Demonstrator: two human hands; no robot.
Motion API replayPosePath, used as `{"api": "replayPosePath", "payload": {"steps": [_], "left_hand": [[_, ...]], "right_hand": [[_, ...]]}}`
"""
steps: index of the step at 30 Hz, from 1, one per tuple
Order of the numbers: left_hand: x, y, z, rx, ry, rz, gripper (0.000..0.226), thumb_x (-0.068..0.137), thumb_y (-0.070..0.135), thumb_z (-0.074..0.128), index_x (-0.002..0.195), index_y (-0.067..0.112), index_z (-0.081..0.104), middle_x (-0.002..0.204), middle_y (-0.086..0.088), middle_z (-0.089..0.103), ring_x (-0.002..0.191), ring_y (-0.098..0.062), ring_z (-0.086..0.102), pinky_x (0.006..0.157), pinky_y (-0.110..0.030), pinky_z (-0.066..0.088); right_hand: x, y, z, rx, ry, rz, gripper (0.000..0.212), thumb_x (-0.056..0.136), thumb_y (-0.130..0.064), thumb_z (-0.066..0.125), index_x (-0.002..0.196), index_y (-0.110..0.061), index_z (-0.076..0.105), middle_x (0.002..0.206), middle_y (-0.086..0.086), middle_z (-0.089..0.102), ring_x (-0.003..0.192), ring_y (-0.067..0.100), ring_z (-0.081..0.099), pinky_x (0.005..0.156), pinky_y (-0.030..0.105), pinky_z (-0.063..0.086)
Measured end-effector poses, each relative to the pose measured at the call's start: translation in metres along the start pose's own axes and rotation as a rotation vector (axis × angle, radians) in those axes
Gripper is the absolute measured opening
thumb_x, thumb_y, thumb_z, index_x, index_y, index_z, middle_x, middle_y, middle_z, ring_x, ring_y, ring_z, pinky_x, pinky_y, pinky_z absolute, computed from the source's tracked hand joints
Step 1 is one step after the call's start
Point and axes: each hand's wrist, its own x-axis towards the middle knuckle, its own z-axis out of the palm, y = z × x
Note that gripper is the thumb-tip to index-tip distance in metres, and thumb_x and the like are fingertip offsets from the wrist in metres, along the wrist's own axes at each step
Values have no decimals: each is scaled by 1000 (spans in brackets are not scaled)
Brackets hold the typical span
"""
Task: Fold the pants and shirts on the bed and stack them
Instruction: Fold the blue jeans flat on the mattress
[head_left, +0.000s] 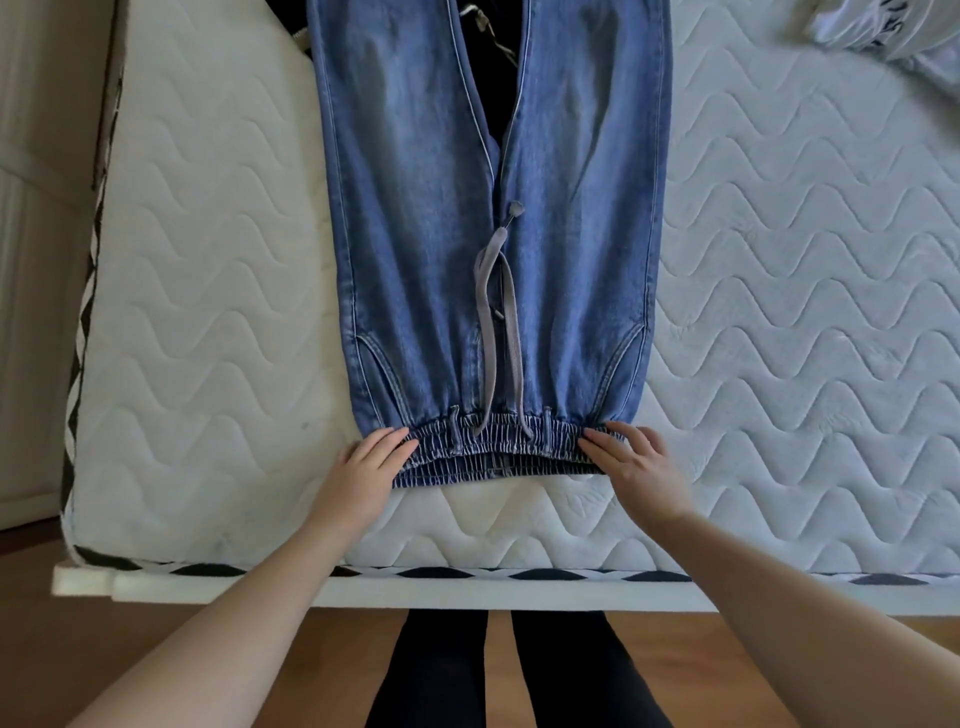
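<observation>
Blue jeans (441, 218) lie flat, front up, on the quilted mattress (779, 312), waistband at the near edge. Left hand (363, 473) and right hand (636, 467) rest on the two waistband ends, fingers extended and together, palms down; no pinch visible. Grey drawstring (498, 332) lies along the fly.

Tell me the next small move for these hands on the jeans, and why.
Probably fold one leg over the other. The jeans lie flat and unfolded on the mattress, legs side by side, and the left hand and right hand rest at the two waistband corners, so lengthwise halving looks like the natural first fold.
</observation>
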Motion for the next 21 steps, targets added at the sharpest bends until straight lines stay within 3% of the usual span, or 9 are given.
{"api": "replayPosePath", "payload": {"steps": [6,10,13,17,21], "left_hand": [[36,38,-4,115,-24,-129,65,66,-2,74,127,16,60,124,-8,58,113,-30,54,87,-51,42],[62,56,-10,100,-22,-99,57,68,4,78,121,13,61,108,-7,61,94,-29,59,77,-41,49],[65,56,-17,28,10,-64,50,69,10,81,115,8,63,103,-8,62,89,-28,60,75,-39,51],[52,50,-25,-31,117,4,57,60,12,87,110,4,61,102,-12,60,87,-31,60,73,-41,52],[40,51,-25,-39,231,71,66,58,15,87,114,6,51,104,-12,57,88,-31,59,75,-42,49]], "right_hand": [[45,-38,-2,-29,-65,49,69,63,-6,76,129,-13,60,110,6,62,92,29,60,76,40,51],[72,-59,-11,-9,-145,76,48,72,-11,74,118,-14,60,101,3,59,85,24,58,73,34,48],[75,-65,-17,130,-176,84,38,84,-7,61,122,-13,55,108,4,56,95,24,58,78,32,45],[65,-70,-32,284,5,80,39,65,3,76,101,-2,65,90,12,60,77,32,63,65,37,51],[53,-71,-36,278,141,15,39,55,7,78,91,-1,67,81,12,59,67,32,61,58,35,52]]}}
